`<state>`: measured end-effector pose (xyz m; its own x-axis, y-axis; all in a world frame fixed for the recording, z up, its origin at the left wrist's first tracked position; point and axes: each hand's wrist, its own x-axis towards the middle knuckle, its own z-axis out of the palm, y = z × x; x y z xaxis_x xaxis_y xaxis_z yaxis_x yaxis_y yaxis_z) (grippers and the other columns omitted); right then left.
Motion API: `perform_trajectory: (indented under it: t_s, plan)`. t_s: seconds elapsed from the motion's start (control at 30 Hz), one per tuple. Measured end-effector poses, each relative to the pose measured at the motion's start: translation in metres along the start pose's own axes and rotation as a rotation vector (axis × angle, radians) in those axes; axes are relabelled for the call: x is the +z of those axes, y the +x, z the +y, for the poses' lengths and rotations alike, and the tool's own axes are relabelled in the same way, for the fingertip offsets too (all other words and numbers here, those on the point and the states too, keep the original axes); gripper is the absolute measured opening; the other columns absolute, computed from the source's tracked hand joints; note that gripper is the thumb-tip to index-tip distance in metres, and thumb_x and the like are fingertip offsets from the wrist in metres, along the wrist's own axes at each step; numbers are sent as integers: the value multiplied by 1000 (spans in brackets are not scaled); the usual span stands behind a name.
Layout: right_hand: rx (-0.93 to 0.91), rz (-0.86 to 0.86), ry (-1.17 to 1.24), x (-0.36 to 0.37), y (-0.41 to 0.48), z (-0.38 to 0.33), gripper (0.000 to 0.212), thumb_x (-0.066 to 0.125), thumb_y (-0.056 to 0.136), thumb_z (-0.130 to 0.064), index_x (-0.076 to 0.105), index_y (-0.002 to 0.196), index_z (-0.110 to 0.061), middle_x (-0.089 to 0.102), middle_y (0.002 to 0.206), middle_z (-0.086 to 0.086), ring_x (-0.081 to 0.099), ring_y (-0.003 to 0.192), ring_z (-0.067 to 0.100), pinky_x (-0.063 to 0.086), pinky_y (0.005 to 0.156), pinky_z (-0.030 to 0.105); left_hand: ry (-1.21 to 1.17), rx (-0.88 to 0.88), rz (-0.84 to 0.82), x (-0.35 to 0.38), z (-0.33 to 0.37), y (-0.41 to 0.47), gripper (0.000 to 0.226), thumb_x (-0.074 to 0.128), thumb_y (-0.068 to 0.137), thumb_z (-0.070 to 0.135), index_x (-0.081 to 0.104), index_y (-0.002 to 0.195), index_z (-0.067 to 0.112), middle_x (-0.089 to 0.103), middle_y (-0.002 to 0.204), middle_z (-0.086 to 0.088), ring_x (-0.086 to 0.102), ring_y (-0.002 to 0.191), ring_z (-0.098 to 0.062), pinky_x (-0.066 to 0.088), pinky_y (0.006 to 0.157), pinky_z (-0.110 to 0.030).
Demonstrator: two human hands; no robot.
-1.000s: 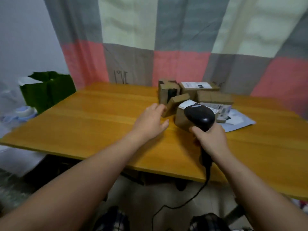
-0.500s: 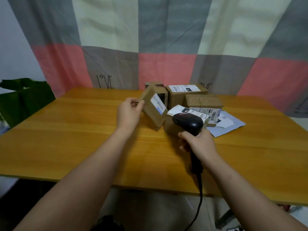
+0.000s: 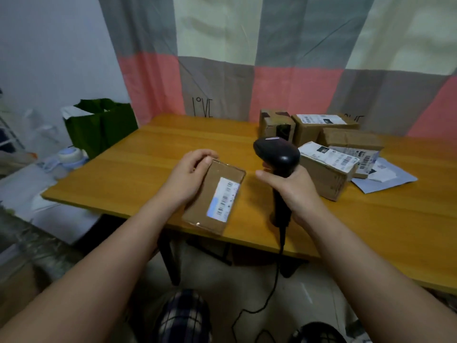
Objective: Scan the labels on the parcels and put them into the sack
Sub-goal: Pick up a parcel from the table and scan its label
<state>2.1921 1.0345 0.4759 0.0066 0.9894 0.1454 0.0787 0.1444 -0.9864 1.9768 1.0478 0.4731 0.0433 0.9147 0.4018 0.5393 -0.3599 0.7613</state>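
Note:
My left hand (image 3: 188, 175) grips a flat brown cardboard parcel (image 3: 210, 194) by its far end, above the table's near edge, with its white barcode label (image 3: 223, 199) facing up. My right hand (image 3: 294, 191) holds a black corded barcode scanner (image 3: 277, 154) by the handle, its head raised just right of the parcel. Several more labelled cardboard parcels (image 3: 324, 169) lie in a pile further right on the wooden table (image 3: 148, 164). A dark green sack (image 3: 101, 127) stands open beyond the table's left edge.
A pale blue mailer with white paper (image 3: 385, 177) lies at the right of the pile. A checked curtain (image 3: 272, 58) hangs behind the table. White bags and clutter (image 3: 49, 169) sit on the floor at the left. The scanner cable (image 3: 272, 288) drops past the front edge.
My left hand took a parcel out of the pile and brought it toward me, label up. My right hand lifted the scanner away from the pile, next to that parcel.

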Motion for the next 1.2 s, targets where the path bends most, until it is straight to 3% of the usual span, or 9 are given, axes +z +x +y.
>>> perform_trajectory:
  t_s: [0.17, 0.27, 0.4, 0.5, 0.6, 0.73, 0.87, 0.97, 1.2]
  plan:
    - [-24, -39, -90, 22, -7, 4, 48, 78, 76, -2, 60, 120, -8, 69, 104, 9, 66, 89, 13, 55, 74, 28, 81, 117, -117, -3, 14, 9, 21, 51, 98, 18, 54, 118, 24, 54, 97, 5, 51, 86, 0, 38, 75, -11]
    - [6, -11, -169, 27, -6, 8, 47, 77, 78, -3, 58, 120, -5, 69, 105, 12, 65, 86, 19, 53, 60, 25, -34, 87, -134, 4, 16, 7, 23, 56, 95, 15, 49, 115, 24, 56, 88, 8, 51, 77, 5, 41, 71, -11]
    - [36, 79, -166, 25, -3, 12, 40, 76, 77, -4, 61, 114, -7, 70, 102, 10, 66, 93, 23, 55, 75, 33, -41, -13, -58, 12, 12, 1, 26, 60, 93, 22, 51, 117, 21, 61, 92, 10, 57, 86, -5, 46, 76, -21]
    - [73, 183, 12, 13, -4, 13, 34, 74, 79, -2, 63, 111, -6, 70, 85, 2, 67, 75, 13, 51, 60, 20, -45, -210, -5, 9, 2, -8, 38, 58, 95, 27, 49, 130, 14, 58, 103, 6, 56, 99, -12, 47, 85, -30]
    - [97, 209, 91, 1, -4, 13, 33, 73, 81, -3, 62, 112, -6, 70, 84, 1, 67, 66, 4, 49, 56, 16, -393, -424, -138, 11, -8, -22, 31, 53, 97, 15, 50, 127, 9, 66, 91, 5, 65, 83, -9, 53, 70, -23]
    - [73, 221, 34, -3, -9, 13, 32, 72, 84, -14, 60, 113, -10, 64, 87, 0, 64, 76, 14, 52, 54, 20, -381, -361, -47, 5, -14, -20, 14, 56, 94, 7, 59, 108, 3, 69, 73, 1, 64, 64, -6, 50, 57, -17]
    - [-21, 93, -230, 4, -28, 16, 16, 76, 81, -28, 66, 87, -18, 63, 60, -3, 66, 59, 19, 54, 55, 33, -276, -350, 121, -13, -22, -11, 20, 58, 93, 7, 59, 111, -4, 65, 64, 6, 63, 69, -11, 53, 73, -26]
    - [-4, 8, -306, 18, -40, 21, 15, 76, 80, -29, 66, 77, -18, 63, 51, -2, 64, 48, 15, 54, 50, 28, -218, -325, 136, -18, -25, -9, 26, 59, 93, 7, 57, 116, -5, 66, 82, -8, 64, 91, -26, 51, 92, -42]
    - [40, -61, -305, 26, -49, 26, 8, 64, 80, -10, 64, 78, -2, 65, 57, 18, 63, 47, 26, 55, 49, 34, -148, -271, 169, -15, -27, -9, 32, 60, 93, 9, 56, 122, -1, 68, 107, -18, 65, 99, -26, 52, 92, -39]
